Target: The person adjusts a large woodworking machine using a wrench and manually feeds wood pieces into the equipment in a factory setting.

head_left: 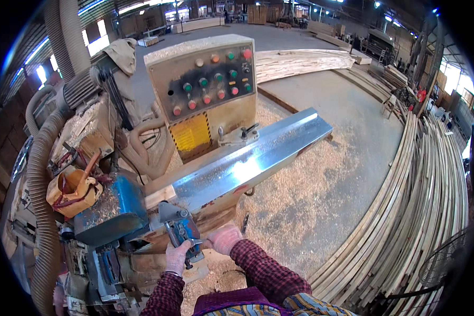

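Note:
My left hand (pixel 177 257), in a pale glove, grips the lower left edge of a blue and grey metal fixture (pixel 183 229) with bolts on it. This fixture is at the near end of a woodworking machine's shiny metal bed (pixel 247 163). To its right, my gloved right hand (pixel 225 239) is closed like a fist, and a small metallic piece shows between it and the fixture. What the right fingers hold is hidden. A dark rod (pixel 245 223) stands just beyond that hand. A wooden piece (pixel 160 196) lies against the bed beside a blue hood (pixel 116 205).
A control box (pixel 205 79) with coloured buttons rises behind the bed. Ribbed hoses (pixel 39 200) and a yellow cut-open container (pixel 75 192) are at left. Sawdust (pixel 305 195) covers the floor. Long wooden strips (pixel 400 226) lie at right, with stacked boards (pixel 300 60) farther back.

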